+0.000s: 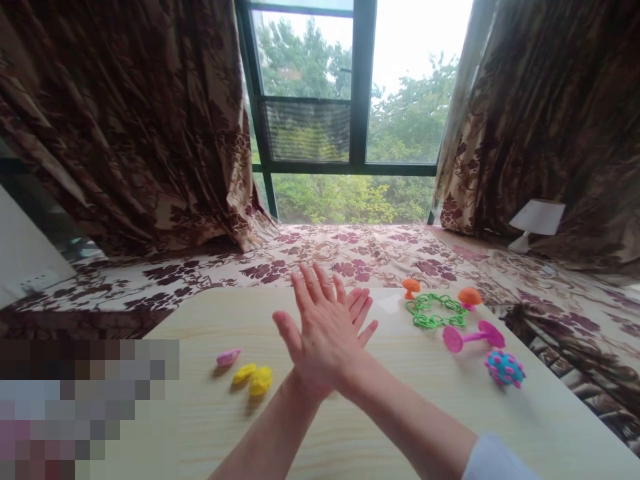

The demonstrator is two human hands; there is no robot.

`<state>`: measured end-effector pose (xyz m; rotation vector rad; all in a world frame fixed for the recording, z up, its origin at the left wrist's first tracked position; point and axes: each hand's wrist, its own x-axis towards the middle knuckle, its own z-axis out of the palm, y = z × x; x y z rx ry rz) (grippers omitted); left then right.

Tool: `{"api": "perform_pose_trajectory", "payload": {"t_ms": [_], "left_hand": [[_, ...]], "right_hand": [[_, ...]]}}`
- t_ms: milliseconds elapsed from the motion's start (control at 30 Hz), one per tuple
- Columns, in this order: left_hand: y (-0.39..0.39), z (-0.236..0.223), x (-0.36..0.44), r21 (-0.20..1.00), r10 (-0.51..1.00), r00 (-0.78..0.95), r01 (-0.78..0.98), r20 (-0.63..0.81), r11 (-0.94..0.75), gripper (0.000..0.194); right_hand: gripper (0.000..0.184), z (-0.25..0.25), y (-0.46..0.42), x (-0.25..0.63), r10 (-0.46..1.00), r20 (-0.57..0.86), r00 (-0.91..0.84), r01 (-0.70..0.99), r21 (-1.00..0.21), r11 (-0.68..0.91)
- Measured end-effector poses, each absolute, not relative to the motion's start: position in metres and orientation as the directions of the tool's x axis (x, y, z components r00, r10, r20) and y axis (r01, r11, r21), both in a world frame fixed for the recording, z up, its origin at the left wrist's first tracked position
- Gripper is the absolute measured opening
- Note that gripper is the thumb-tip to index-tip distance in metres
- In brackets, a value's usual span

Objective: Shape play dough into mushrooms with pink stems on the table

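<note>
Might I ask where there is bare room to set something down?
Free on the pale wooden table: far left behind the pink lump, and between the right forearm and turquoise knobbed ball. Crowded: around the looped green chain and pink dumbbell.

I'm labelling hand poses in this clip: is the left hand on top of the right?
No, the right hand lies across the left hand, hiding most of it.

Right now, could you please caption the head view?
Right hand over left hand, between yellow lumps and a pink-studded blue ball.
</note>
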<state>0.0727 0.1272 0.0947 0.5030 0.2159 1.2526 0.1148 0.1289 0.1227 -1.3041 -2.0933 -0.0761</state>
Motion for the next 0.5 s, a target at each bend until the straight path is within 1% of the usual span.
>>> {"api": "perform_pose_trajectory", "payload": {"t_ms": [33, 100, 167, 200, 267, 333, 367, 400, 433, 467, 500], "left_hand": [[0.128, 0.096, 0.073, 0.466, 0.919, 0.369, -0.843, 0.142, 0.267, 0.055], [0.132, 0.099, 0.071, 0.449, 0.876, 0.447, -0.83, 0.18, 0.331, 0.05], [0.135, 0.099, 0.067, 0.456, 0.877, 0.454, -0.821, 0.155, 0.344, 0.046], [0.136, 0.097, 0.066, 0.456, 0.893, 0.427, -0.829, 0.141, 0.324, 0.046], [0.134, 0.093, 0.068, 0.447, 0.935, 0.328, -0.862, 0.132, 0.239, 0.047], [0.129, 0.088, 0.076, 0.404, 0.972, 0.161, -0.911, 0.173, 0.079, 0.047], [0.126, 0.087, 0.08, 0.374, 0.976, 0.079, -0.927, 0.202, -0.002, 0.048], [0.124, 0.087, 0.084, 0.297, 0.964, -0.083, -0.942, 0.252, -0.159, 0.054], [0.123, 0.087, 0.086, 0.269, 0.962, -0.076, -0.952, 0.264, -0.149, 0.06], [0.123, 0.089, 0.086, 0.351, 0.951, 0.197, -0.931, 0.24, 0.104, 0.063], [0.124, 0.091, 0.084, 0.386, 0.919, 0.324, -0.895, 0.222, 0.223, 0.061]], "right_hand": [[0.056, 0.124, 0.141, 0.122, 0.785, 0.557, -0.272, 0.824, -0.286, 0.489], [0.054, 0.121, 0.152, 0.14, 0.803, 0.531, -0.271, 0.834, -0.288, 0.471], [0.053, 0.112, 0.143, 0.153, 0.809, 0.51, -0.294, 0.833, -0.278, 0.478], [0.054, 0.106, 0.133, 0.156, 0.798, 0.503, -0.333, 0.818, -0.267, 0.509], [0.059, 0.099, 0.109, 0.151, 0.764, 0.481, -0.43, 0.761, -0.262, 0.593], [0.064, 0.101, 0.096, 0.138, 0.74, 0.48, -0.472, 0.719, -0.276, 0.638], [0.065, 0.105, 0.096, 0.131, 0.744, 0.495, -0.449, 0.722, -0.29, 0.628], [0.065, 0.11, 0.101, 0.126, 0.75, 0.517, -0.412, 0.731, -0.304, 0.611], [0.065, 0.116, 0.111, 0.124, 0.76, 0.536, -0.367, 0.745, -0.32, 0.586], [0.065, 0.121, 0.122, 0.124, 0.764, 0.554, -0.331, 0.756, -0.328, 0.566], [0.064, 0.125, 0.133, 0.127, 0.764, 0.566, -0.309, 0.764, -0.331, 0.554]]}}
